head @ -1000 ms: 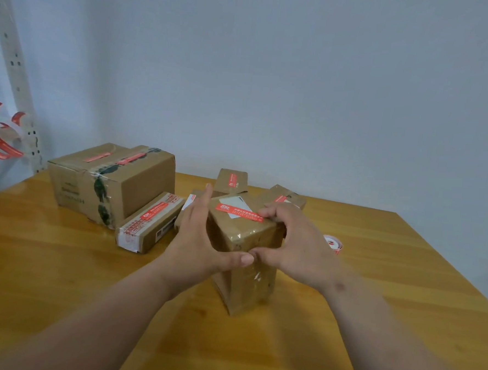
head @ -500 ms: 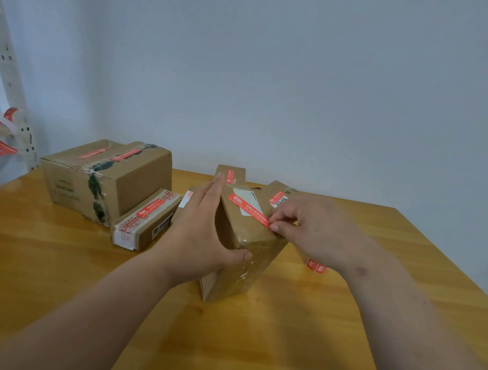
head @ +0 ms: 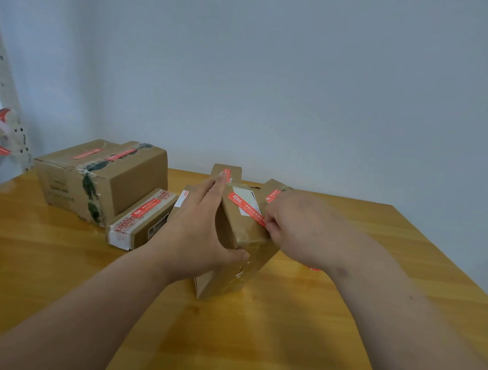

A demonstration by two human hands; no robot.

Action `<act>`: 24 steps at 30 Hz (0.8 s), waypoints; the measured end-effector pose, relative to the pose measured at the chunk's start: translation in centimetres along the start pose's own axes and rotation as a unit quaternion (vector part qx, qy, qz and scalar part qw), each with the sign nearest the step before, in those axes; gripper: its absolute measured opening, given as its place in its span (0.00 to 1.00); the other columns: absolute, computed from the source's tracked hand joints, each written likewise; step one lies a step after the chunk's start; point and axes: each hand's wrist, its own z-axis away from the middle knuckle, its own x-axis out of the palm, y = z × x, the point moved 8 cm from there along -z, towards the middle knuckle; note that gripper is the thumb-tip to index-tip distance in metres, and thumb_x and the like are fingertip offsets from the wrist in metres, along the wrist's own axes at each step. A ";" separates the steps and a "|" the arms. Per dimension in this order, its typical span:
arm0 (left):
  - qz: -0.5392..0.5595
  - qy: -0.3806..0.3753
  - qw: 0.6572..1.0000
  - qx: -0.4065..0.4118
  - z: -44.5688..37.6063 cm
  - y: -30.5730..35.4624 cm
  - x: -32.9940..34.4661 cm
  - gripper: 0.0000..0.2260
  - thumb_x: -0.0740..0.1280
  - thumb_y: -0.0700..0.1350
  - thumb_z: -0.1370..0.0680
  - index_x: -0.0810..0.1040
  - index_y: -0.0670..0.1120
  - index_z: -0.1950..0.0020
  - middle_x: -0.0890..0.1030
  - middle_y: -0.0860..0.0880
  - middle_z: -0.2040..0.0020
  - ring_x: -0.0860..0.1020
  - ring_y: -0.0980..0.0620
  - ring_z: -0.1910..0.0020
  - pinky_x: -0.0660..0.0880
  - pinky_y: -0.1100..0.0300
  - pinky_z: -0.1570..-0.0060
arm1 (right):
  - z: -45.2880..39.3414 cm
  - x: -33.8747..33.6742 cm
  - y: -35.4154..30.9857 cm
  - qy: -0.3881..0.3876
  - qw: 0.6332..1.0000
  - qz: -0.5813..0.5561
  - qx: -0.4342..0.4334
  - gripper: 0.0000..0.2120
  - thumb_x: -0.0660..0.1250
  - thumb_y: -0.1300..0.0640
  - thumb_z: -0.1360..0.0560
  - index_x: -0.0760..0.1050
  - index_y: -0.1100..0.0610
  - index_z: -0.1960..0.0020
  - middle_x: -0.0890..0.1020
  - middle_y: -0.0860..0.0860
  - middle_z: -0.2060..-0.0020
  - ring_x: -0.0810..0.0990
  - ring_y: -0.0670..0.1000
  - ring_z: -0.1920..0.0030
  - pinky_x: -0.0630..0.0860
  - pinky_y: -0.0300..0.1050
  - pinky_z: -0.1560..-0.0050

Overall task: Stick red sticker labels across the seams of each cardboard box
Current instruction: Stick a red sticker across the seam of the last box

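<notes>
at frame centre the tilted brown cardboard box point(head: 242, 242) stands on the wooden table point(head: 61, 259). left hand point(head: 197, 233) grips its side, fingers straight, thumb hooked round front. right hand point(head: 294, 225) fingers, curled, press the red sticker label point(head: 245, 207).

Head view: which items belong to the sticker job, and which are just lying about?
Job:
held box
red sticker
left hand
right hand
big box
flat box

Lying about:
table
perforated post

Tilted box point(head: 232, 258) mid-table point(head: 47, 258); flat box point(head: 140, 221) to its left; large box point(head: 100, 181) behind that.
</notes>
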 end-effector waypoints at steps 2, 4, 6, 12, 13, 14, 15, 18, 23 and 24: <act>-0.003 0.002 1.000 0.000 0.0 -0.1 0.0 0.59 0.79 0.59 0.37 0.39 0.58 0.22 0.49 0.62 0.24 0.55 0.55 0.25 0.64 0.58 0.32 | 0.0 0.0 -0.2 0.010 1.000 0.001 -0.007 0.11 0.57 0.59 0.22 0.64 0.54 0.64 0.74 0.52 0.58 0.73 0.54 0.57 0.64 0.45 0.61; -0.003 0.006 1.000 0.001 0.0 -0.1 -0.1 0.59 0.79 0.60 0.37 0.39 0.57 0.21 0.49 0.62 0.24 0.55 0.55 0.25 0.63 0.60 0.32 | 0.0 0.1 -0.3 0.022 1.000 -0.005 -0.012 0.08 0.57 0.59 0.23 0.67 0.55 0.61 0.74 0.52 0.58 0.75 0.55 0.56 0.64 0.46 0.60; -0.006 0.006 1.000 0.004 0.1 -0.1 -0.2 0.59 0.79 0.60 0.37 0.39 0.57 0.21 0.49 0.63 0.24 0.56 0.55 0.25 0.63 0.60 0.32 | 0.0 0.2 -0.4 0.029 0.999 -0.002 -0.018 0.07 0.57 0.58 0.23 0.67 0.55 0.61 0.73 0.52 0.59 0.75 0.56 0.56 0.65 0.47 0.61; -0.020 -0.005 1.000 0.005 0.0 0.1 -0.1 0.59 0.78 0.60 0.36 0.37 0.56 0.22 0.47 0.62 0.23 0.53 0.55 0.24 0.60 0.59 0.30 | -0.2 0.0 -0.5 0.031 0.999 0.008 -0.026 0.07 0.57 0.58 0.24 0.66 0.54 0.61 0.73 0.51 0.60 0.73 0.55 0.60 0.65 0.46 0.63; -0.022 -0.009 1.000 0.004 0.0 0.1 -0.1 0.59 0.78 0.60 0.36 0.36 0.56 0.22 0.47 0.62 0.23 0.52 0.55 0.24 0.60 0.59 0.31 | -0.2 -0.1 -0.5 0.032 0.999 0.007 -0.026 0.06 0.57 0.59 0.24 0.66 0.54 0.60 0.73 0.51 0.60 0.71 0.54 0.61 0.62 0.45 0.65; -0.024 -0.013 1.000 0.004 0.0 0.2 -0.1 0.59 0.78 0.60 0.36 0.36 0.56 0.22 0.46 0.63 0.23 0.52 0.55 0.24 0.60 0.59 0.31 | -0.2 -0.3 -0.4 0.035 0.999 0.003 -0.024 0.05 0.57 0.59 0.24 0.66 0.54 0.59 0.72 0.50 0.60 0.69 0.52 0.62 0.60 0.44 0.67; -0.026 -0.016 1.000 0.005 0.0 0.2 -0.1 0.59 0.78 0.60 0.36 0.35 0.56 0.22 0.46 0.63 0.23 0.52 0.55 0.24 0.60 0.59 0.30 | -0.1 -0.6 -0.3 0.037 0.999 -0.004 -0.019 0.04 0.57 0.59 0.24 0.66 0.54 0.58 0.71 0.50 0.60 0.67 0.51 0.63 0.58 0.43 0.69; -0.030 -0.019 0.999 0.008 -0.1 0.2 -0.1 0.59 0.78 0.60 0.36 0.34 0.57 0.22 0.45 0.63 0.23 0.51 0.55 0.24 0.61 0.56 0.28 | 0.0 -1.2 0.1 0.043 0.999 -0.028 -0.010 0.03 0.58 0.58 0.24 0.68 0.54 0.57 0.71 0.49 0.60 0.67 0.50 0.62 0.58 0.40 0.69; -0.012 -0.015 1.000 0.006 -0.1 -0.1 -0.2 0.59 0.78 0.60 0.36 0.36 0.56 0.22 0.46 0.63 0.23 0.53 0.56 0.24 0.60 0.61 0.31 | 0.5 -1.3 0.6 0.057 0.994 -0.087 -0.016 0.03 0.61 0.55 0.27 0.70 0.55 0.58 0.75 0.48 0.61 0.69 0.47 0.61 0.61 0.34 0.66; -0.011 -0.015 1.000 0.006 -0.1 -0.1 -0.2 0.59 0.78 0.60 0.36 0.36 0.56 0.22 0.46 0.63 0.23 0.53 0.56 0.24 0.60 0.62 0.32 | 0.5 -1.1 0.8 0.057 0.993 -0.105 -0.012 0.04 0.62 0.54 0.28 0.71 0.54 0.57 0.76 0.48 0.60 0.72 0.47 0.59 0.63 0.34 0.65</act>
